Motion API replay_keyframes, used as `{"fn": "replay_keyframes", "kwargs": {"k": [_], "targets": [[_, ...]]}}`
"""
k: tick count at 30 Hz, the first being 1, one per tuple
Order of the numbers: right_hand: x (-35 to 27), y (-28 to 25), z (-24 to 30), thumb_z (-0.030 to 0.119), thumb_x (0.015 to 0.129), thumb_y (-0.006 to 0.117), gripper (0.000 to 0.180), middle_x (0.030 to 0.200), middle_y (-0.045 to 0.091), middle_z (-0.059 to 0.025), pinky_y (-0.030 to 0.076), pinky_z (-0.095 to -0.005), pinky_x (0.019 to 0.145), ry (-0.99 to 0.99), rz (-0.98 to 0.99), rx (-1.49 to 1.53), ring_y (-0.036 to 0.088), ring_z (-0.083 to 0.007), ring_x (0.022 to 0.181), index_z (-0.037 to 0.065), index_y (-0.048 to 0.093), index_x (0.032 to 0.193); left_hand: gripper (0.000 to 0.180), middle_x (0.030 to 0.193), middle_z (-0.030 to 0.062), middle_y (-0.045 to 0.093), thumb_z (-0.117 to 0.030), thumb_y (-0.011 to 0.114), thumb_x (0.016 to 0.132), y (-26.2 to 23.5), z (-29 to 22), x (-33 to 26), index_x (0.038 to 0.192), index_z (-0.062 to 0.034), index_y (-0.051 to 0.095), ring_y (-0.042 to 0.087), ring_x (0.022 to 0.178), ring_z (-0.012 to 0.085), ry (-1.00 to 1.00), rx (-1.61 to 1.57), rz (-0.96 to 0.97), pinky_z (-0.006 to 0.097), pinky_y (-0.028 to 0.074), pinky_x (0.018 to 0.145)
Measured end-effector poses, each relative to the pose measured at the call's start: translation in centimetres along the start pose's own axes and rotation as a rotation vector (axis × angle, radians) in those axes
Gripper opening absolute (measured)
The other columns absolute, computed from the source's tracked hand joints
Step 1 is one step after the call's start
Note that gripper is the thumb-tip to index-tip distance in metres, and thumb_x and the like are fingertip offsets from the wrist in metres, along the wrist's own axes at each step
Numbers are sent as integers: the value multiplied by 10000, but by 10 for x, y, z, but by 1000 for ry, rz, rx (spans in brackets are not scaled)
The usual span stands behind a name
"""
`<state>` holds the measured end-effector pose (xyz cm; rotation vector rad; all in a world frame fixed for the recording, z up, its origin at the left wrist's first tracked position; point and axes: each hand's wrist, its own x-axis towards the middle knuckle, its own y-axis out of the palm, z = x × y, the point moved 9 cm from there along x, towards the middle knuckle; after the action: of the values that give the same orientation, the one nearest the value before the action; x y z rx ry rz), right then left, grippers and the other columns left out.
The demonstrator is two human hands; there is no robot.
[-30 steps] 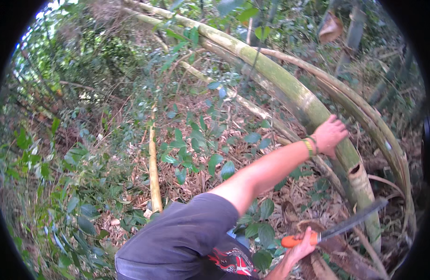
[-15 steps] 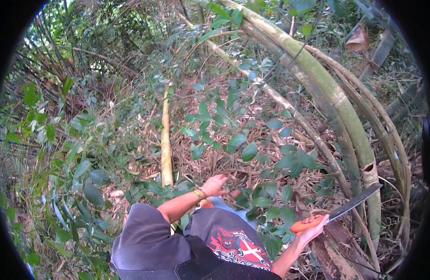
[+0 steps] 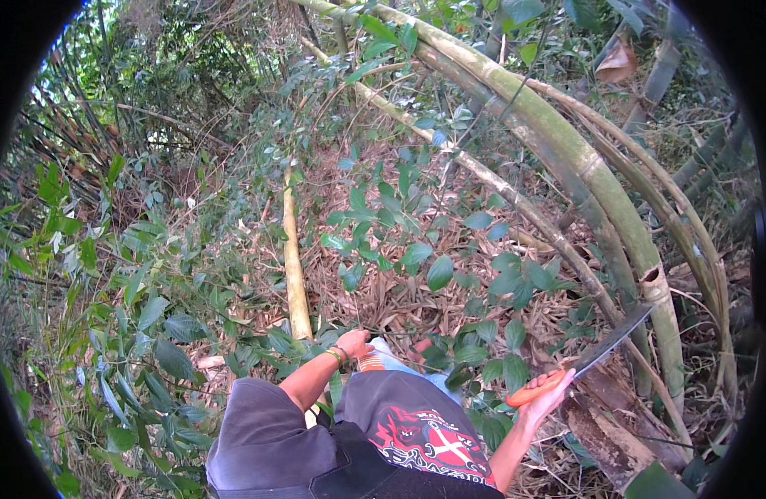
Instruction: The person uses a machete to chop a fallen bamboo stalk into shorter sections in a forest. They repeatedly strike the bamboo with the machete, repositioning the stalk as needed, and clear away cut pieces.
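Observation:
My right hand is wrapped round the orange handle of a machete. The dark, broad blade slants up to the right, its tip in front of the cut bamboo stalk. In front of my body, my left hand has its fingers curled closed, knuckles up. What it grips, if anything, is too small to make out. A yellowish bamboo pole rises just left of that hand, its lower end among leaves. Bands circle my left wrist.
Thick green bamboo stalks arch over the right side. A thinner pole runs diagonally beneath them. Leafy plants crowd the left, and dry leaf litter covers the middle ground. Brown split wood lies below the blade.
My left hand has drawn back to the left and its fingers have curled closed. My right hand has shifted slightly left with the machete. The whole view has moved a little.

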<state>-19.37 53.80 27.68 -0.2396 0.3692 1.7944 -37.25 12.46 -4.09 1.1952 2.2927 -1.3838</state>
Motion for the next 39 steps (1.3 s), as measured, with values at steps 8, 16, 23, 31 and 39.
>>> {"fn": "replay_keyframes", "kwargs": {"k": [8,16,23,31,39], "targets": [[-25,-30,-30,628,944,560,531,605,412,7,366,-256,452,20,6,43,419,-119,485,114,468,846,567,1064,248,689,-462,680,847,-26,-58,36,1158,9,628,649,1069,400,125,85,55,487,522,916],[-41,-53,-73,595,944,585,511,594,439,7,391,-264,429,69,-60,-1,449,-119,471,107,475,840,603,1109,238,684,-491,691,828,-24,-96,47,1185,-7,649,638,1082,399,254,91,106,482,508,936],[-30,-45,-69,572,960,581,477,611,460,7,397,-257,430,88,-86,-62,486,-118,477,115,482,866,615,1126,242,685,-514,710,817,-9,-99,45,1175,-17,654,646,1088,387,215,94,188,451,512,942],[-54,45,280,620,1035,256,691,519,497,-14,424,-283,489,-963,-38,-178,520,-145,466,81,519,691,590,1131,236,686,-477,730,811,-2,-68,71,1185,-29,649,646,1098,382,219,23,189,445,516,934],[-67,51,387,842,867,272,792,548,447,-27,450,-337,552,-1547,4,264,471,-176,506,86,481,762,559,993,213,709,-446,747,788,0,-5,53,1139,-20,663,674,986,383,53,-25,134,445,532,857]]}}
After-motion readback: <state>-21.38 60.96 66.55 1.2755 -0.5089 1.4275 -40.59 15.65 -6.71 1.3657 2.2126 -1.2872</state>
